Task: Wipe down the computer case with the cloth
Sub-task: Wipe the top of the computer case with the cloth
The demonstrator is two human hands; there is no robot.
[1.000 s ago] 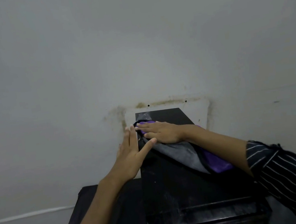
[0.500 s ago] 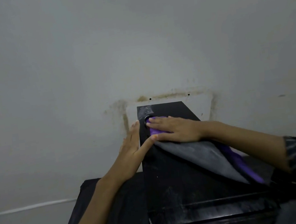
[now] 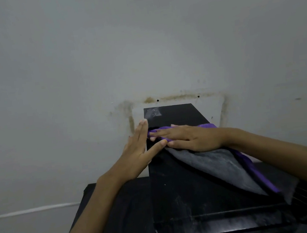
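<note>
While flat, both hands: right hand [image 3: 188, 138] on cloth [image 3: 219, 164], left hand [image 3: 137, 149] against case [image 3: 180, 191].

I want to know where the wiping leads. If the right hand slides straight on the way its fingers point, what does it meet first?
Probably the left hand, braced against the case's left edge; the right hand's fingertips nearly touch its thumb already.

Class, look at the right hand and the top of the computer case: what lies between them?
The cloth, purple on one face and grey on the other, lies between the flat right hand and the top of the black computer case, as the head view shows.
</note>
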